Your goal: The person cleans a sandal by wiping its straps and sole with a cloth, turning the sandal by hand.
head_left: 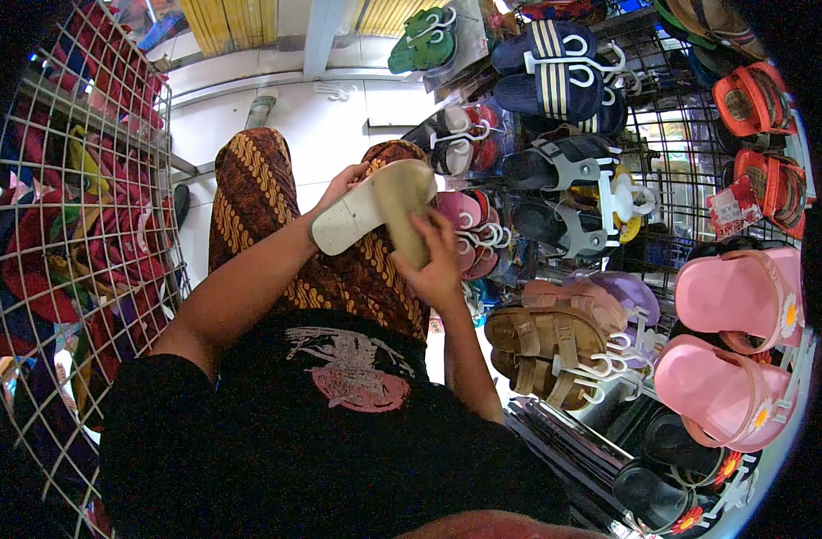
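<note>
A pair of tan sandals [388, 205] is held soles-out at chest height, above the person's lap, the pale underside of one facing the camera and the olive-tan sole of the other laid against it. The left hand [343, 184] is closed around the far edge of the pair from behind, only its fingers showing over the rim. The right hand [438, 265] grips the near end from below, thumb and fingers wrapped over the tan sole. Both hands have firm hold of the sandals and nothing else.

To handle the pair well here, it seems best to keep the two soles pressed flat together and square at heel and toe, the grip staying on the edges so neither slips.

Below the sandals lies the brown patterned cloth [258, 207] over the person's legs, and a black shirt [339, 422] nearer the camera. To the person's right a black wire rack [671, 135] carries many sandals on white hangers: brown strapped ones [545, 346], pink ones with flowers [734, 350], navy striped slides [554, 63], red ones [756, 99]. To the left stands a white wire grid [61, 296] hung with red and dark goods. The floor [330, 117] is pale tile.
</note>
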`<control>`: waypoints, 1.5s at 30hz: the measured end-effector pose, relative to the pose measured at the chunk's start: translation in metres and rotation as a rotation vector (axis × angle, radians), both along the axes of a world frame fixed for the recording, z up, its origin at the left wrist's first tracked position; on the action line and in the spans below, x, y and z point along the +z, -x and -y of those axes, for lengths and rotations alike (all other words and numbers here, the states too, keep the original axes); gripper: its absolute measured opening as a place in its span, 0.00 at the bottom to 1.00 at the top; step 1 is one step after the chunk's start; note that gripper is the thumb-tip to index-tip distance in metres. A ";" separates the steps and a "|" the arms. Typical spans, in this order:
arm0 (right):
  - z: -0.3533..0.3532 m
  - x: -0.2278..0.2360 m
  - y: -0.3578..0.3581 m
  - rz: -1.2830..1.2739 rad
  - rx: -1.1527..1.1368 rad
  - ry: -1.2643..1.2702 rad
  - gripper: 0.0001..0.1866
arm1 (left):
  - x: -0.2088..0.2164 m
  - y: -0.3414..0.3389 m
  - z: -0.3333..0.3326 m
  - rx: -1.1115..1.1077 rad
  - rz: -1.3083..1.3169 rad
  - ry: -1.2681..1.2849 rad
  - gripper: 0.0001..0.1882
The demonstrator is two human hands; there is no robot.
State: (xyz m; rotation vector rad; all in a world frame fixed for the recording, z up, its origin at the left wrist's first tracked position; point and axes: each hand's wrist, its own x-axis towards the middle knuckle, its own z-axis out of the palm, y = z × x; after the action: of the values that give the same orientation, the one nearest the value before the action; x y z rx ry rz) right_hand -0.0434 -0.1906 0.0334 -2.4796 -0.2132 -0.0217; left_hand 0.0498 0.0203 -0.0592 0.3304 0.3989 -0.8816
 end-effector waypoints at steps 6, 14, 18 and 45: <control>0.002 -0.001 -0.006 0.009 -0.119 -0.036 0.35 | 0.005 -0.002 -0.003 -0.014 0.016 -0.079 0.30; 0.002 -0.006 -0.006 -0.013 -0.111 0.000 0.35 | 0.011 -0.001 -0.002 0.007 -0.016 -0.036 0.29; -0.003 -0.012 0.003 0.039 -0.015 0.112 0.35 | -0.016 -0.002 -0.003 0.004 0.052 -0.007 0.28; 0.001 -0.024 -0.009 0.029 -0.150 0.008 0.35 | -0.008 -0.005 -0.001 -0.074 0.084 -0.099 0.24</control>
State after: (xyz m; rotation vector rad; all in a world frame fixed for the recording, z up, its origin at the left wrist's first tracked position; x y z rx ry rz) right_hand -0.0348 -0.1916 0.0095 -2.4994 -0.0394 -0.1195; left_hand 0.0550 0.0212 -0.0676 0.4742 0.3551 -0.9192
